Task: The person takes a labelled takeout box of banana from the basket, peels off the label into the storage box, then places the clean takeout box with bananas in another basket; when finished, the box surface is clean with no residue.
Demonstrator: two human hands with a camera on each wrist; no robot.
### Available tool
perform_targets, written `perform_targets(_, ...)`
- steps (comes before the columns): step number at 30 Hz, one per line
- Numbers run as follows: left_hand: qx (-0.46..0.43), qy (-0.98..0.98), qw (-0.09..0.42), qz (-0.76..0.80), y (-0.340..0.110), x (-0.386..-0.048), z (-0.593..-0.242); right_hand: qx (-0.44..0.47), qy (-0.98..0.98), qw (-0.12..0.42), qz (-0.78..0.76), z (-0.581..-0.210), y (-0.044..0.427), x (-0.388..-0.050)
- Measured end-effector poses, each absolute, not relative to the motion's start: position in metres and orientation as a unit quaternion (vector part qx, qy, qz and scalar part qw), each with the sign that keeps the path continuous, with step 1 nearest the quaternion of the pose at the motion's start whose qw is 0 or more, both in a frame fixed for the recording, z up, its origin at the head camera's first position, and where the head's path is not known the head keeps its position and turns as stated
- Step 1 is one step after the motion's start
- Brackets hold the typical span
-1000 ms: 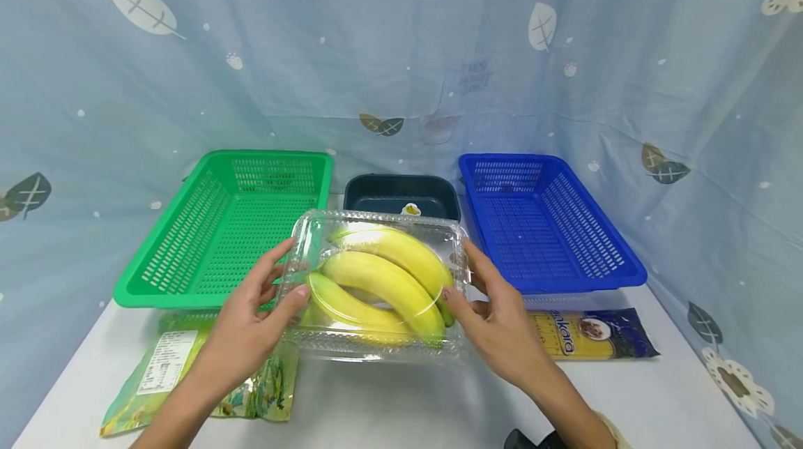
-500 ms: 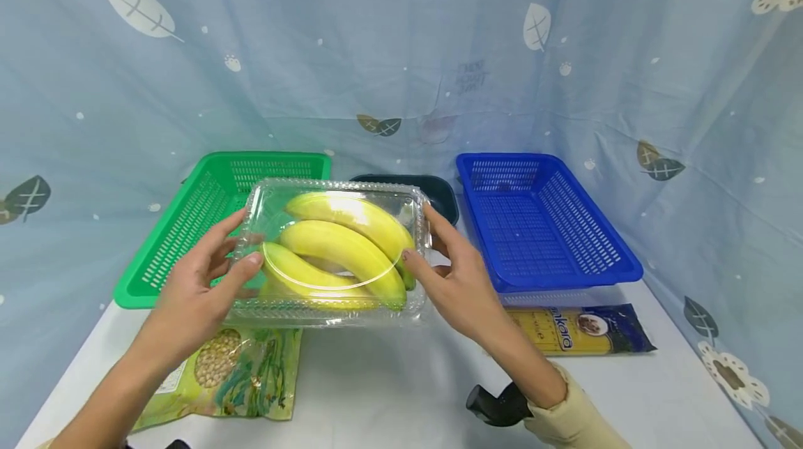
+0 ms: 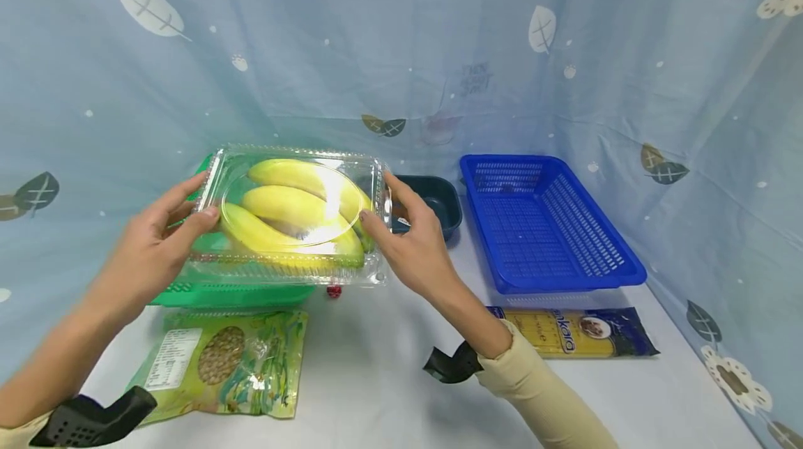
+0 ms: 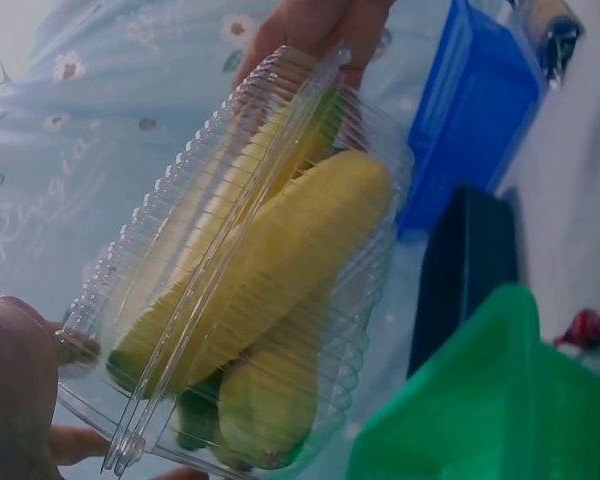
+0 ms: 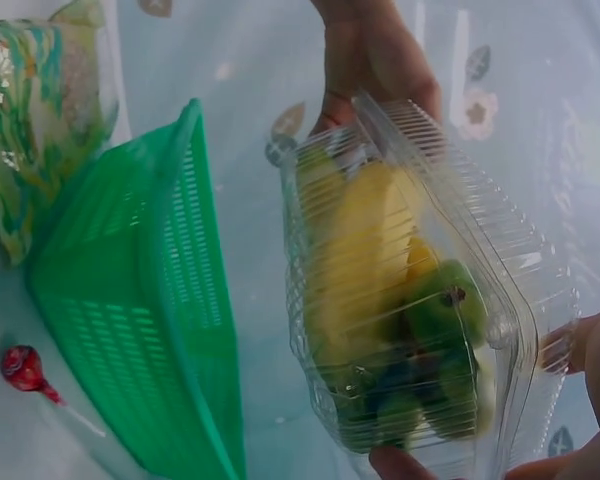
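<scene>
Both hands hold a clear plastic clamshell box with several yellow bananas in it, above the green basket. My left hand grips the box's left end, its thumb on the lid. At the opposite end my right hand does the same, thumb on top and fingers at the side. The right wrist view shows the green banana tips through the plastic. Most of the basket is hidden behind the box in the head view. The box looks closed and tilted toward me.
A blue basket stands at the back right, beside a dark teal tub. In front lie a green printed bag with round beans showing and a yellow pasta pack. A red-wrapped lollipop lies by the green basket.
Both hands have carried the box of bananas left and up, away from the table's middle to over the green basket. The red lollipop has come into view below it.
</scene>
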State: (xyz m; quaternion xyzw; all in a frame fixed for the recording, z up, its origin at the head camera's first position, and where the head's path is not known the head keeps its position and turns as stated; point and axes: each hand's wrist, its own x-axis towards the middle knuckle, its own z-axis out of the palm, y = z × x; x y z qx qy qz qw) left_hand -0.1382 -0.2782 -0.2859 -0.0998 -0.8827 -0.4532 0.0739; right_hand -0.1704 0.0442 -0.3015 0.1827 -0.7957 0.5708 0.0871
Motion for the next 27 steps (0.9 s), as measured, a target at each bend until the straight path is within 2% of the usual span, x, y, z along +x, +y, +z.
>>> perform_targets(15,-0.060,-0.908,0.065,-0.409,-0.309,-0.177,-0.263,0.164,-0.811,0.084,0.555,-0.290,-0.002,-0.212)
perform_targets(27,-0.022,-0.903,0.014,-0.429,-0.339,-0.219,-0.271,0.143,-0.819,0.058,0.553,-0.295,-0.049,-0.250)
